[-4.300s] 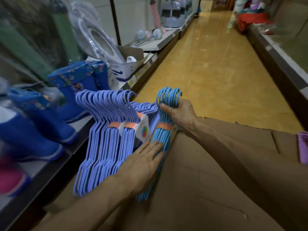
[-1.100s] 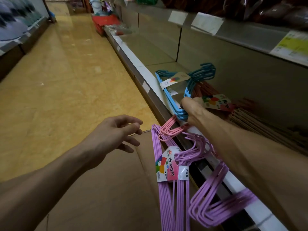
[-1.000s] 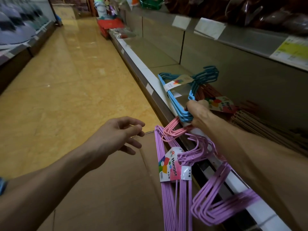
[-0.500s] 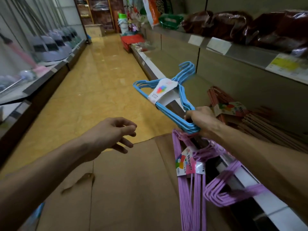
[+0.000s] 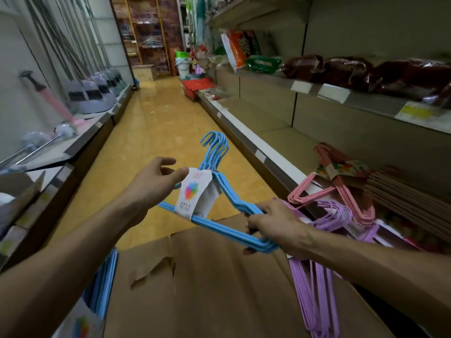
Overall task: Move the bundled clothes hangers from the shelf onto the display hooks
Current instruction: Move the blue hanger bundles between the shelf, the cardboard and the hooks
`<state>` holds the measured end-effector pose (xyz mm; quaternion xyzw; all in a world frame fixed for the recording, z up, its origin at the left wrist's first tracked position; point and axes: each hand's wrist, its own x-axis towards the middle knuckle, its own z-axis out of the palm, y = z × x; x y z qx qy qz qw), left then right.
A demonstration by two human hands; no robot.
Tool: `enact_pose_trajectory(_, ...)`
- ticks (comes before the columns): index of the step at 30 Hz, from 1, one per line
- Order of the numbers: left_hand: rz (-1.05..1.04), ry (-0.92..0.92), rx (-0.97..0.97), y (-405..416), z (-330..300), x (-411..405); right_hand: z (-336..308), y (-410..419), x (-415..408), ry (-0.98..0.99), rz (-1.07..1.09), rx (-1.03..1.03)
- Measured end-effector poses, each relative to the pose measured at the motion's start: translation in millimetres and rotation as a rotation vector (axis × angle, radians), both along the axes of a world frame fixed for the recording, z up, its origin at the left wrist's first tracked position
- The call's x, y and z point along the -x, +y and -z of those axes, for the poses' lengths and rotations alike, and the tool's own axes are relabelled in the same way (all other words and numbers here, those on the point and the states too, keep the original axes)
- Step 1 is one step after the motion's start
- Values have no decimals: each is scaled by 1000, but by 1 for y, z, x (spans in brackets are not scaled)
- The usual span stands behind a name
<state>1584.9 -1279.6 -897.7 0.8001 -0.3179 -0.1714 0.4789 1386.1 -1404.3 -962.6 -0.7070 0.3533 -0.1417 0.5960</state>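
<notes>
Pink hangers [image 5: 341,181] lie at the shelf [image 5: 280,142] front edge. Right hand [image 5: 273,223] grips blue hangers [image 5: 234,208]' corner; left hand [image 5: 156,184], fingers loosely spread, touches their label [image 5: 195,193].

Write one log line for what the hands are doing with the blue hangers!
right hand: grips blue hanger bundle corner | left hand: at paper label | bundle: off shelf

place: shop aisle | evidence: long shelves [image 5: 258,145] on both sides, price labels [image 5: 333,92] on shelf edges, packaged goods [image 5: 341,69], brooms [image 5: 95,93], bundled hangers [image 5: 341,181] with tags
</notes>
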Motion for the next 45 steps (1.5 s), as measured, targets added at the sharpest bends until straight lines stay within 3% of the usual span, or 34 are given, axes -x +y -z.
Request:
enact_pose_trajectory(6, -61, 58, 120, 21, 16, -29, 0, 47, -8, 55, -74, 100)
enact_pose_trajectory(14, -16, -8, 158, 22, 22, -46, -2, 97, 0, 145, -261, 385)
enact_pose_trajectory(21, -94, 54, 281, 23, 34, -41, 49, 136, 4, 82, -209, 179)
enact_pose_trajectory(25, -64, 148, 370, 29, 32, -45, 46, 126, -10, 52, -231, -183)
enact_pose_trajectory(29, 23, 177, 442, 37, 28, -39, 39, 116, -26, 55, -294, -219)
enact_pose_trajectory(36, 104, 229, 530, 57, 20, -28, 36, 113, -62, -167, -401, -652)
enact_pose_trajectory(41, 133, 244, 455, 80, 18, -33, 39, 128, -84, -234, -536, -727)
enact_pose_trajectory(45, 76, 104, 186, 104, 17, -49, 61, 147, -105, -239, -533, -642)
